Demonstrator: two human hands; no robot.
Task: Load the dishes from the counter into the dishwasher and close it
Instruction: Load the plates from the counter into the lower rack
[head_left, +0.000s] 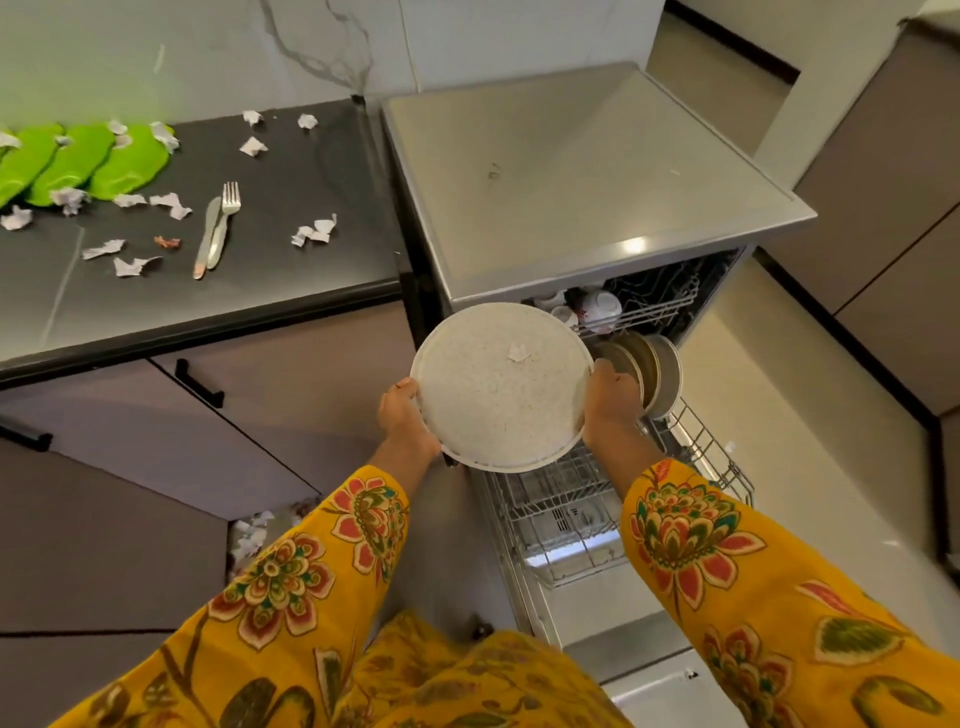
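Green plates (78, 161) cut off at left edge; count unclear. Dark worktop (291, 249) carries paper scraps, fork (227, 218) and knife (205, 236). Left hand (402, 415) and right hand (610, 397) grip opposite rims of speckled white plate (501, 387), held above dishwasher (587, 171) lower rack (571, 509). Racked plates (657, 376) partly hidden behind it. Pale tile floor at right.

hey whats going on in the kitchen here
A person is loading the dishwasher. Both hands, left hand and right hand, hold a large white plate by its rim over the pulled-out lower rack, where a few plates already stand upright. Cups sit in the upper rack. On the counter a fork, a knife, green plates and paper scraps still wait. The dishwasher door is open.
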